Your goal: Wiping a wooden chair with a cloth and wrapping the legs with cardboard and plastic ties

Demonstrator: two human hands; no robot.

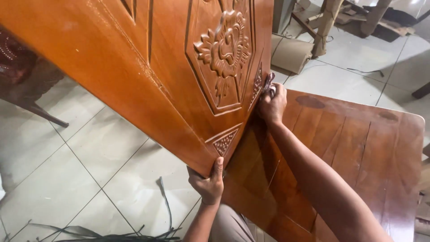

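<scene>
Carved panel (170,76) over wooden table (358,148), tiled floor (89,166).

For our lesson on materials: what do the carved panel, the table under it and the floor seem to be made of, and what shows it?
Carved panel: apparently wood, glossy orange-brown varnish; grain streaks, a carved flower and bright highlights show. The left hand grips its lower corner, the right hand its edge.
Table: probably wood or veneer, darker lacquer; plank-like lines and reflections.
Floor: likely pale glazed tile; grid joints, faint sheen.

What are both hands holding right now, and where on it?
Left hand grips the carved wooden panel at its lower corner; right hand presses a small dark object, unidentifiable, against its edge.
</scene>
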